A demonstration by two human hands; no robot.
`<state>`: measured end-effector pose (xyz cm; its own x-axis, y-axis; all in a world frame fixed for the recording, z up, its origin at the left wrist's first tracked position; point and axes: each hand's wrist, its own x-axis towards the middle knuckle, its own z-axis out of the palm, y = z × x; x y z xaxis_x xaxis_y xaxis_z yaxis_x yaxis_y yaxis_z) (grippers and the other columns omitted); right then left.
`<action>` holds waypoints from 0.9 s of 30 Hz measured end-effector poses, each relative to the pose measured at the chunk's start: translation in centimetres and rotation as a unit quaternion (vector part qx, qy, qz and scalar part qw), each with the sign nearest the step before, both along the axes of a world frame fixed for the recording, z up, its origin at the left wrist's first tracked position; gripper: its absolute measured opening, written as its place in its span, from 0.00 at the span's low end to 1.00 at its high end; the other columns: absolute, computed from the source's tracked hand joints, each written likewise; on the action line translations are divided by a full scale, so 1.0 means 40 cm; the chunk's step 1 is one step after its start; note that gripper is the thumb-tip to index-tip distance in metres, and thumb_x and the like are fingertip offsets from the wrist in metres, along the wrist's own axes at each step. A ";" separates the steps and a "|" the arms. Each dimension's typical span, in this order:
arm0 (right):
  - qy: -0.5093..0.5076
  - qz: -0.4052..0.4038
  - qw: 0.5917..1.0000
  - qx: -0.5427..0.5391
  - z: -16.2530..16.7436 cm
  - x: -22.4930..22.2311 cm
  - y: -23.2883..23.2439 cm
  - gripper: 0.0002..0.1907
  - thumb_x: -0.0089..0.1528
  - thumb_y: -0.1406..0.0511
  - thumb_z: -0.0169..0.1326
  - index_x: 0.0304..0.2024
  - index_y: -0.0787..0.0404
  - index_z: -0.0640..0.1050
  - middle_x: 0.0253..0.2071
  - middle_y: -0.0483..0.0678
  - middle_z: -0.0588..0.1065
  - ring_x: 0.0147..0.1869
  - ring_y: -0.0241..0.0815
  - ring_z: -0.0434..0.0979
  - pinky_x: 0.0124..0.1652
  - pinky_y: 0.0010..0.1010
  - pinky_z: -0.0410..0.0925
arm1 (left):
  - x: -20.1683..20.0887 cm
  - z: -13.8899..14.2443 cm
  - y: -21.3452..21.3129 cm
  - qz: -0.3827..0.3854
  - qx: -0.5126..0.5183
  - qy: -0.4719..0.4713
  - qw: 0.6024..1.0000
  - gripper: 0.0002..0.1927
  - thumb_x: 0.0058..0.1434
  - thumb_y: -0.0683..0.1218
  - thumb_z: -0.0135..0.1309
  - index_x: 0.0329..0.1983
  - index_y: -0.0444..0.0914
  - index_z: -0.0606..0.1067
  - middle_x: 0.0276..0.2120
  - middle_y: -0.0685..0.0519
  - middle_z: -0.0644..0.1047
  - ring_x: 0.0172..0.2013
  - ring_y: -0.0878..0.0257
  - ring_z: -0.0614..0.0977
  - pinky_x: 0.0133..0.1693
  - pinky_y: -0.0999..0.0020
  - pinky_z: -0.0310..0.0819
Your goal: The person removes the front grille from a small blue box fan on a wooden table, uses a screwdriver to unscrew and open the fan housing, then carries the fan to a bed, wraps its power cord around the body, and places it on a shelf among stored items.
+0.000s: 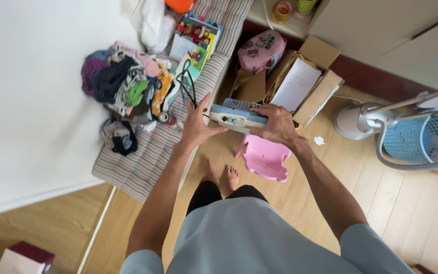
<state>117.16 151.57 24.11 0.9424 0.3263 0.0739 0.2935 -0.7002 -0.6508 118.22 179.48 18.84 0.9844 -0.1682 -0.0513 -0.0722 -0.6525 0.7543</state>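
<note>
Held above the wooden floor (361, 193), the small blue-and-white plastic fan (237, 115) is clasped from above by the right hand (278, 123), while the left hand (196, 125), fingers spread, only props its end and its black cord (187, 87) dangles, so it could slip onto the pink plastic stool (265, 158).

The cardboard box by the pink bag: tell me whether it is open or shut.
Open. The cardboard box has its flaps spread outward, and a white sheet lies exposed inside, beside the pink bag.
</note>
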 end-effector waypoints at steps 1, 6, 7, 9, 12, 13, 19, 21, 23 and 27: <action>0.026 -0.016 1.000 -0.001 -0.003 0.027 -0.004 0.31 0.43 0.58 0.66 0.49 0.62 0.83 0.44 0.57 0.82 0.44 0.54 0.83 0.50 0.42 0.74 | 0.040 -0.019 0.002 -0.018 0.002 -0.002 1.000 0.65 0.34 0.57 0.81 0.75 0.49 0.57 0.64 0.24 0.57 0.62 0.29 0.66 0.58 0.45 0.68; 0.068 -0.058 0.996 -0.003 -0.032 0.176 -0.037 0.32 0.43 0.59 0.65 0.51 0.61 0.83 0.43 0.57 0.82 0.44 0.53 0.83 0.49 0.41 0.75 | 0.237 -0.130 0.001 -0.105 -0.033 0.001 0.994 0.66 0.33 0.58 0.82 0.74 0.46 0.57 0.67 0.26 0.56 0.67 0.26 0.59 0.65 0.44 0.60; 0.066 -0.057 0.996 -0.004 -0.037 0.213 -0.041 0.31 0.43 0.58 0.65 0.50 0.61 0.83 0.44 0.57 0.82 0.44 0.53 0.83 0.49 0.41 0.74 | 0.281 -0.146 -0.004 -0.116 -0.048 0.018 0.992 0.65 0.34 0.59 0.81 0.74 0.46 0.58 0.67 0.27 0.57 0.66 0.28 0.61 0.66 0.47 0.61; 0.069 -0.060 0.996 0.000 -0.044 0.277 -0.039 0.31 0.43 0.57 0.67 0.49 0.61 0.83 0.47 0.58 0.81 0.44 0.53 0.83 0.49 0.42 0.74 | 0.338 -0.166 -0.004 -0.136 -0.058 0.046 0.988 0.63 0.34 0.60 0.80 0.73 0.47 0.60 0.66 0.29 0.57 0.65 0.31 0.65 0.67 0.49 0.63; 0.076 -0.071 0.994 -0.035 -0.046 0.381 -0.029 0.29 0.41 0.59 0.66 0.47 0.57 0.86 0.44 0.57 0.82 0.46 0.55 0.82 0.51 0.44 0.73 | 0.474 -0.165 -0.020 -0.150 -0.066 0.066 0.984 0.59 0.32 0.58 0.80 0.70 0.48 0.65 0.64 0.32 0.57 0.64 0.34 0.68 0.65 0.50 0.66; 0.072 -0.072 0.994 -0.036 -0.047 0.412 -0.025 0.30 0.41 0.59 0.66 0.47 0.57 0.86 0.45 0.57 0.82 0.47 0.55 0.82 0.51 0.43 0.73 | 0.506 -0.166 -0.018 -0.149 -0.071 0.094 0.982 0.57 0.32 0.57 0.80 0.68 0.49 0.67 0.64 0.33 0.58 0.63 0.35 0.69 0.64 0.51 0.68; 0.061 -0.077 0.994 -0.041 -0.061 0.530 -0.037 0.29 0.39 0.60 0.64 0.46 0.56 0.85 0.48 0.56 0.82 0.48 0.54 0.82 0.53 0.43 0.73 | 0.659 -0.213 -0.037 -0.192 -0.079 0.117 0.971 0.46 0.35 0.57 0.79 0.61 0.48 0.76 0.58 0.40 0.63 0.58 0.43 0.75 0.61 0.55 0.74; 0.059 -0.085 0.994 -0.043 -0.063 0.554 -0.047 0.30 0.38 0.61 0.63 0.45 0.56 0.85 0.48 0.55 0.82 0.49 0.56 0.82 0.53 0.44 0.73 | 0.687 -0.233 -0.050 -0.203 -0.073 0.099 0.971 0.43 0.36 0.56 0.80 0.58 0.46 0.78 0.58 0.41 0.65 0.57 0.44 0.76 0.59 0.56 0.75; 0.072 -0.090 0.992 -0.058 -0.060 0.577 -0.056 0.30 0.38 0.61 0.64 0.46 0.56 0.85 0.47 0.55 0.82 0.48 0.55 0.82 0.53 0.44 0.72 | 0.714 -0.244 -0.063 -0.214 -0.076 0.067 0.972 0.41 0.35 0.55 0.81 0.55 0.44 0.79 0.59 0.42 0.66 0.57 0.44 0.75 0.57 0.54 0.75; 0.069 -0.113 0.990 -0.055 -0.035 0.603 -0.067 0.29 0.40 0.61 0.63 0.46 0.56 0.85 0.47 0.53 0.82 0.48 0.54 0.82 0.52 0.43 0.73 | 0.756 -0.236 -0.080 -0.230 -0.090 0.085 0.965 0.38 0.37 0.57 0.77 0.54 0.45 0.80 0.54 0.45 0.71 0.54 0.49 0.79 0.56 0.56 0.78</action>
